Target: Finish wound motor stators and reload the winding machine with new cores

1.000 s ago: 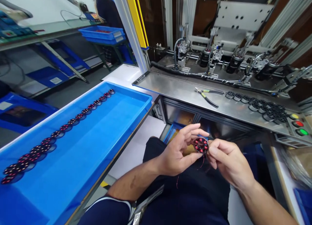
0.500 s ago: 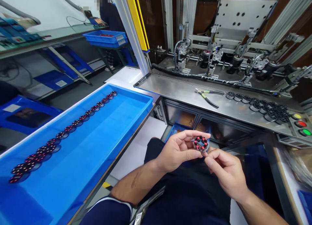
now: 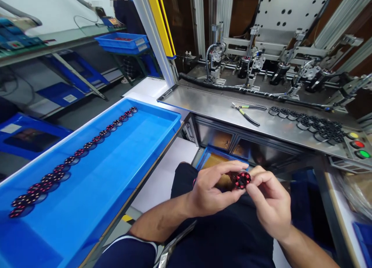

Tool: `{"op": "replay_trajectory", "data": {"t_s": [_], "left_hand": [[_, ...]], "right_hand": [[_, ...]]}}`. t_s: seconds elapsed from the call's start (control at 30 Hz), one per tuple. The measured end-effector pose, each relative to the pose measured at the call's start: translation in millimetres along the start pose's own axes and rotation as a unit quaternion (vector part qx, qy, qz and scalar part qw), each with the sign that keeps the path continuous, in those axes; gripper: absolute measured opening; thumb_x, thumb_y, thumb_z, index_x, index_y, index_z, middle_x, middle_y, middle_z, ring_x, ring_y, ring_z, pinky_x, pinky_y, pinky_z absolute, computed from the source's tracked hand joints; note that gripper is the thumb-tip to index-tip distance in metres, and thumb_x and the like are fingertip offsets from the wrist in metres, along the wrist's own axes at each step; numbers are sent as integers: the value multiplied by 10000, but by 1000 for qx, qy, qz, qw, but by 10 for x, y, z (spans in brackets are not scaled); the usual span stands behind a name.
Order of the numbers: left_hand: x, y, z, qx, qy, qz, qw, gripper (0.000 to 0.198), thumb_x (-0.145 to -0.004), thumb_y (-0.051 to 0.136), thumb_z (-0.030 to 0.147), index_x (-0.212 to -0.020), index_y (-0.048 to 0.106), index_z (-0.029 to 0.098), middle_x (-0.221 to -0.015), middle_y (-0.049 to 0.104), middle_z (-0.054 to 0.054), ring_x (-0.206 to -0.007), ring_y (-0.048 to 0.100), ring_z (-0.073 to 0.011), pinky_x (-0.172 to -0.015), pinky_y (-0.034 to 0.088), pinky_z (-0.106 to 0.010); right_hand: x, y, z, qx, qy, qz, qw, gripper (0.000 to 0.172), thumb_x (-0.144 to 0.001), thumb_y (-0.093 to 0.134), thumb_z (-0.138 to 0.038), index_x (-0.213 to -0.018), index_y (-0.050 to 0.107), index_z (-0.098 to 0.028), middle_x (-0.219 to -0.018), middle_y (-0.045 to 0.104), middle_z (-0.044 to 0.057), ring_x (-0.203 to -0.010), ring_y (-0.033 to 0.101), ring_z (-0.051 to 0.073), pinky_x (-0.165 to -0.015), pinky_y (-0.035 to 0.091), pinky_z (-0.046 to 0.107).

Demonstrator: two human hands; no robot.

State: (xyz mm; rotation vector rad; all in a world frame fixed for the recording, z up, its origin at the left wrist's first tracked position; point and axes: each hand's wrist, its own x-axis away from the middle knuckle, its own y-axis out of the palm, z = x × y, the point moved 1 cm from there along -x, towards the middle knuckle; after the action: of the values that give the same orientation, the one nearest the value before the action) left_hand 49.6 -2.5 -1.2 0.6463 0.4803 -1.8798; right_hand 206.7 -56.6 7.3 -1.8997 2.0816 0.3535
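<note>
A small round motor stator (image 3: 242, 180) with red windings inside a dark ring is held above my lap. My left hand (image 3: 213, 184) grips it from the left, thumb below and fingers above. On its right edge, my right hand (image 3: 269, 200) has thumb and forefinger pinched together; whether a wire lies between them is too small to tell. Similar wound stators (image 3: 71, 160) stand in a long line in the blue tray (image 3: 116, 163) to my left. Black unwound stator cores (image 3: 321, 134) sit grouped on the metal ledge to the right.
Cutting pliers (image 3: 247, 114) with green and black handles lie on the metal ledge (image 3: 200, 101). Behind it stands a winding machine (image 3: 279, 72). Coloured push buttons (image 3: 359, 144) are at the far right. A person (image 3: 128, 14) is at the back left, near another blue tray (image 3: 122, 43).
The stator has turned in my left hand and moved slightly right and down. My right hand has risen to its right edge. The view has shifted a little.
</note>
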Motion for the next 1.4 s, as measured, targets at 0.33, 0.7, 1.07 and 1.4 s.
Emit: {"op": "replay_trajectory", "data": {"t_s": [0.33, 0.7, 1.07, 1.4], "left_hand": [[-47, 24, -14, 117, -133, 27, 984, 434, -701, 831, 144, -1112, 698, 189, -1115, 698, -96, -915, 706, -167, -792, 611, -251], [-61, 29, 25, -56, 34, 40, 997, 472, -685, 809, 113, -1136, 684, 176, -1037, 719, -90, -912, 723, -170, -784, 620, -242], [-62, 39, 84, -97, 69, 22, 993, 537, -655, 811, 91, -1167, 676, 179, -1040, 734, -82, -894, 732, -174, -826, 623, -266], [-38, -10, -8, 109, -91, 52, 989, 477, -669, 848, 130, -1123, 722, 201, -1058, 723, -91, -911, 727, -190, -750, 645, -256]], "right_hand": [[75, 111, 136, -43, 14, 67, 997, 64, -945, 577, -194, -898, 540, -216, -818, 528, 15, -772, 517, 141, -688, 457, 280], [105, 188, 176, -126, 115, 104, 980, 177, -1019, 452, -275, -859, 502, -219, -876, 492, 12, -788, 493, 136, -775, 450, 318], [-16, 96, 78, -79, 89, 100, 988, 175, -984, 532, -237, -816, 566, -202, -843, 519, 25, -773, 514, 136, -711, 461, 281], [110, 65, 119, -65, 4, 38, 997, 155, -874, 709, -288, -999, 644, -222, -884, 590, 49, -841, 584, 175, -745, 511, 310]]}}
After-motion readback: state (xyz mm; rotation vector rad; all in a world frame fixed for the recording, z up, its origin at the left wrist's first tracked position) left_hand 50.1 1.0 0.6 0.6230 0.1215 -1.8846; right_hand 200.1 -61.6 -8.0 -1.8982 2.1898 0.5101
